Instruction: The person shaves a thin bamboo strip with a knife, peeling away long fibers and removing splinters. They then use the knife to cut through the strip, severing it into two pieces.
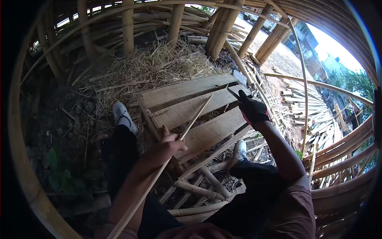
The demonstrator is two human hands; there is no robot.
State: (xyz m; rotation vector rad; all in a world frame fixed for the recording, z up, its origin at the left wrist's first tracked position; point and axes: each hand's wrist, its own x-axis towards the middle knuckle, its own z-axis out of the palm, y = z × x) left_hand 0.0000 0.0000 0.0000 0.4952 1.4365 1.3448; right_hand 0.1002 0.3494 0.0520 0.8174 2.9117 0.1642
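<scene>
My bare left hand (173,144) is closed around a long, split bamboo strip (195,118). The strip slants up from my lap, past my forearm, and its far end is over the slatted wooden crate (175,94). On my right hand (253,109) is a dark glove, and its fingers grip a knife (233,93). The blade points up and left above the crate's right end, apart from the strip. The knife's handle is mostly hidden in the glove.
Bamboo shavings (159,63) lie heaped behind the crate. Upright bamboo posts (128,28) stand beyond them. Cut bamboo poles (314,113) are piled at the right. Curved bamboo rails (346,179) run close by my right side. My shoes (123,114) flank the crate.
</scene>
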